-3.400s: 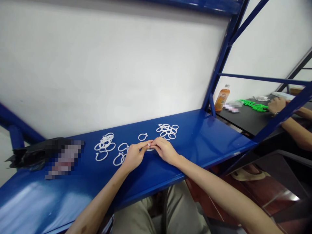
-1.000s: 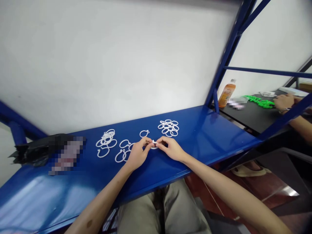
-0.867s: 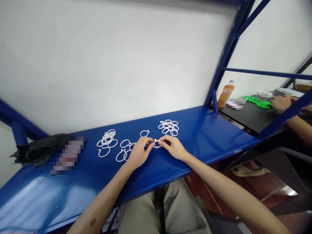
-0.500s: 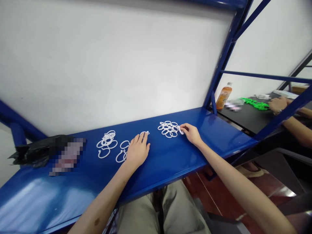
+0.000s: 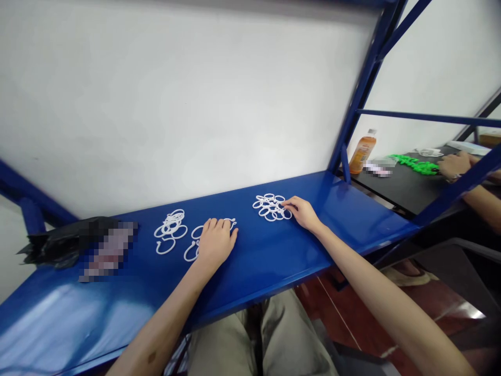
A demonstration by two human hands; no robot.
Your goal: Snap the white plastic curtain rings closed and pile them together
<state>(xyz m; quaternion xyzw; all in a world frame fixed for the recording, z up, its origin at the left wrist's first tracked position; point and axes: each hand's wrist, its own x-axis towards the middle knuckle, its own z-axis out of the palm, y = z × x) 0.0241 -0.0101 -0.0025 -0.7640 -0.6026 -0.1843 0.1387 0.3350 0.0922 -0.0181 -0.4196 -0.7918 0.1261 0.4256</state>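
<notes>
White plastic curtain rings lie in three groups on the blue shelf [image 5: 266, 261]. At the right, a pile of rings [image 5: 270, 209] meets my right hand [image 5: 303, 213]; its thumb and forefinger are pinched at the pile's right edge, on a white curtain ring [image 5: 288, 214]. My left hand [image 5: 216, 241] rests palm down over the middle rings [image 5: 190, 253], fingers slightly bent and thumb apart, hiding part of them. Another tangle of rings [image 5: 172, 228] is left of that hand, with one ring opened out at its near side.
A black plastic bag [image 5: 62, 245] and a blurred-out packet [image 5: 111, 253] lie at the left. Blue frame posts [image 5: 354, 104] rise at the right. Beyond them, another person's hands [image 5: 456, 167] work by green links [image 5: 417, 165] and an orange drink bottle [image 5: 363, 152] on a black table.
My right hand has moved slightly left, bringing the ring in its fingers against the right pile. My left hand has drawn back a little, its fingers more bent.
</notes>
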